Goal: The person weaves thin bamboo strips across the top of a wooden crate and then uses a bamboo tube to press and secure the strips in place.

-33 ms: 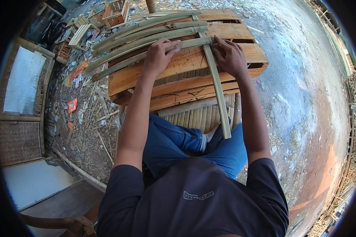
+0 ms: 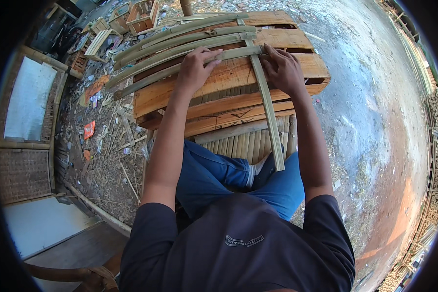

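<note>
My left hand is closed on the nearest bamboo strip, thumb and fingers pinching it right of its middle. At that strip's right end, my right hand grips with index finger and thumb, its other fingers curled. Under this end runs a long bamboo crosspiece, which slants toward me and ends above my right leg. Beyond the held strip, several more bamboo strips lie roughly side by side, their right ends at the crosspiece. All rest on a slatted wooden crate.
A bamboo-slat surface lies below the crate, near my legs. Wooden crates stand at the far left on littered ground. Bamboo-framed panels line the left side. A bamboo post rises behind the crate; stacked bamboo borders the right.
</note>
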`<action>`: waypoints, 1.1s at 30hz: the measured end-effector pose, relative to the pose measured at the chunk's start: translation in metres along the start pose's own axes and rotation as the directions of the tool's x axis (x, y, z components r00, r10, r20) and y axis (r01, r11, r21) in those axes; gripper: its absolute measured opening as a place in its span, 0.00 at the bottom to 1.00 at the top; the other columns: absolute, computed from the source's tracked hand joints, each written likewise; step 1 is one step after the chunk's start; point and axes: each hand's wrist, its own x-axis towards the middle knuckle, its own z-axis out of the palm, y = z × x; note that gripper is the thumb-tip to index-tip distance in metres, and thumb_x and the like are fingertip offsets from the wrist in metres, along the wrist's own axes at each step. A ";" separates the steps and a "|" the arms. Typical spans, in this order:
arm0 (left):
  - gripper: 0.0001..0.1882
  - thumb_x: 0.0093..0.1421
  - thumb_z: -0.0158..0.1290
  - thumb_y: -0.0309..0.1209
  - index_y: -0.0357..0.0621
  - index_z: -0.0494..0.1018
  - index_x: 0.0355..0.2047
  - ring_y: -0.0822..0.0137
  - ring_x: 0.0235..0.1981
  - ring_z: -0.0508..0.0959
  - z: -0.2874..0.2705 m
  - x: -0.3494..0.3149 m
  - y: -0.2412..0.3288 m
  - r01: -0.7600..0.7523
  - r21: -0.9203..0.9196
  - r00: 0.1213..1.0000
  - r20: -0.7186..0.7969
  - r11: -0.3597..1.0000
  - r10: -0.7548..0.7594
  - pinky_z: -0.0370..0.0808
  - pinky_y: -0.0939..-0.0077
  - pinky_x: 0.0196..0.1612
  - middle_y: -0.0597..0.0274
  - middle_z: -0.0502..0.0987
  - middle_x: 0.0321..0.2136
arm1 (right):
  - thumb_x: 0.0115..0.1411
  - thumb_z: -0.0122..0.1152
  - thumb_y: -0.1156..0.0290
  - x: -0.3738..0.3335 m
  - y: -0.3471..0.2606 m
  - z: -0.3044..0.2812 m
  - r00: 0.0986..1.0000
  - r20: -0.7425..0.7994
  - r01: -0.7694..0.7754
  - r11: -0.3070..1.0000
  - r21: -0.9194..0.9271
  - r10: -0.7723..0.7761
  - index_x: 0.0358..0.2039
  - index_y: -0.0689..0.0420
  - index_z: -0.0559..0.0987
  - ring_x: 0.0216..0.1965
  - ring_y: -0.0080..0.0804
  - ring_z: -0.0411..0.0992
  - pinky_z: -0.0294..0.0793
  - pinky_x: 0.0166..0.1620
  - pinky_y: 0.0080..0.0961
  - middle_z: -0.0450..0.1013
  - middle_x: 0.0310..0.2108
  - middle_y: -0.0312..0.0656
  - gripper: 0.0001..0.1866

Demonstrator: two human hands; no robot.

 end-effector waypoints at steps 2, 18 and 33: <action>0.18 0.61 0.64 0.33 0.54 0.83 0.53 0.54 0.40 0.81 0.000 0.001 0.001 0.005 0.002 1.000 0.006 1.000 -0.005 0.78 0.60 0.46 0.56 0.81 0.38 | 0.66 0.58 0.58 -0.001 0.002 0.000 1.000 -0.003 0.005 1.000 -0.001 -0.005 0.50 0.47 0.85 0.64 0.39 0.71 0.61 0.69 0.39 0.77 0.60 0.36 0.16; 0.16 0.63 0.63 0.33 0.54 0.83 0.52 0.55 0.39 0.81 -0.001 -0.001 0.002 0.008 0.009 1.000 -0.004 1.000 -0.008 0.78 0.60 0.45 0.57 0.81 0.38 | 0.68 0.58 0.55 -0.001 0.004 0.000 0.998 0.015 0.065 0.997 -0.037 -0.065 0.67 0.48 0.73 0.64 0.45 0.69 0.62 0.69 0.40 0.77 0.59 0.46 0.28; 0.16 0.63 0.63 0.33 0.54 0.83 0.51 0.54 0.39 0.82 -0.001 0.000 0.004 0.005 0.001 1.000 -0.005 1.000 -0.005 0.78 0.59 0.46 0.57 0.82 0.39 | 0.66 0.59 0.58 -0.001 0.010 0.008 0.998 -0.023 0.050 0.998 -0.023 -0.051 0.60 0.48 0.80 0.63 0.37 0.71 0.62 0.68 0.39 0.79 0.56 0.41 0.23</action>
